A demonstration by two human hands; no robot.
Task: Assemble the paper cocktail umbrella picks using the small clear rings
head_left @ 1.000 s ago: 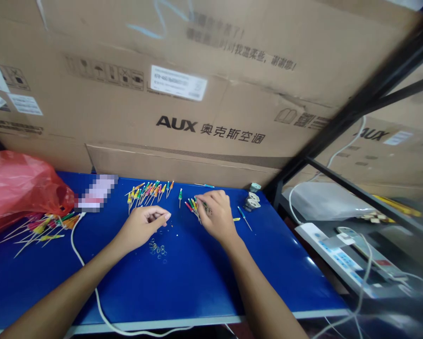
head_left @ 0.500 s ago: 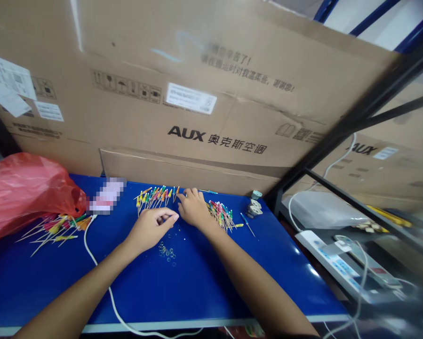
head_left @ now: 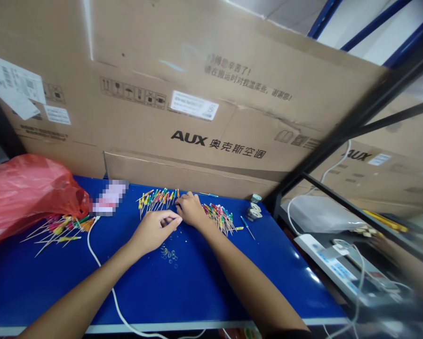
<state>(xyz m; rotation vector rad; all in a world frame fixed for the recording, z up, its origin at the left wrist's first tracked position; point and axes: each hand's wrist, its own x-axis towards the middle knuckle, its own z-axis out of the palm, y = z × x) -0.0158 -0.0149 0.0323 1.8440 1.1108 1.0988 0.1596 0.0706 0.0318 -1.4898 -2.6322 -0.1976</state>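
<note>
My left hand (head_left: 156,231) hovers above the blue table, its thumb and fingertips pinched together; anything between them is too small to make out. Just beyond it, my right hand (head_left: 192,209) is low over the table with fingers bent inward, the tips partly hidden. Near those fingertips ends a row of closed paper cocktail umbrellas (head_left: 158,198) on wooden sticks. To the right of my right hand lies a second, denser bunch of closed cocktail umbrellas (head_left: 221,219). Small clear rings (head_left: 169,254) are scattered below the hands.
A red plastic bag (head_left: 35,193) sits at left, with loose cocktail umbrellas (head_left: 61,228) before it. A blurred-out phone-like item (head_left: 110,197) trails a white cable (head_left: 117,306). A blue-handled tool (head_left: 247,227) lies right. Cardboard (head_left: 144,122) stands behind. A power strip (head_left: 327,261) and another person's arm (head_left: 402,252) are far right.
My right hand's fingers have drawn in from the row's end and are bent closer together. My left hand keeps its pinch. An arm has appeared at the far right; the view has shifted slightly.
</note>
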